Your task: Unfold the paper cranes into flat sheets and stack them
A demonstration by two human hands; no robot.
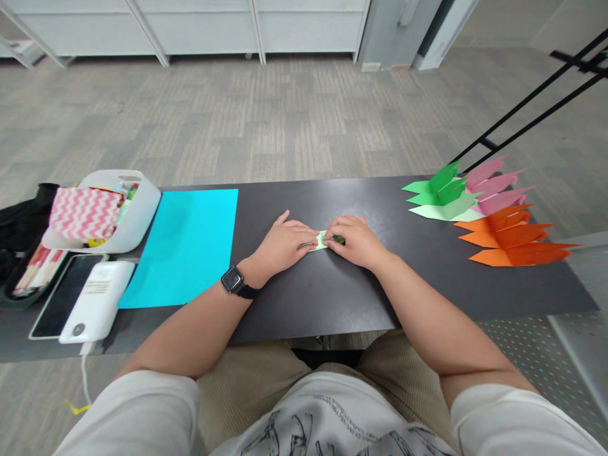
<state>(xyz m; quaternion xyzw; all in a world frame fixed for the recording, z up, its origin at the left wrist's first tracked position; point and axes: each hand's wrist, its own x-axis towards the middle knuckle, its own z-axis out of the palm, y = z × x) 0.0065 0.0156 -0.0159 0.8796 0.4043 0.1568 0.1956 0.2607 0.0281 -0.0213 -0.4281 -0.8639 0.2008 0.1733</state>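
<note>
In the middle of the dark table, a small piece of folded light green paper (321,240) lies between my two hands. My left hand (287,244), with a black watch on its wrist, holds the paper's left end in its fingertips while the little finger sticks out. At the paper's right end, my right hand (354,240) has its fingers curled and pressed onto it. Part of the paper is hidden under the fingers on both sides. To the left of my left hand lies a flat bright blue sheet (190,247).
Folded paper shapes in green (441,187), pink (498,187) and orange (517,237) stand at the table's right end. On the left are a white basket (149,202) with a pink zigzag-patterned item, a phone (61,297) and a white power bank (97,304) with a cable.
</note>
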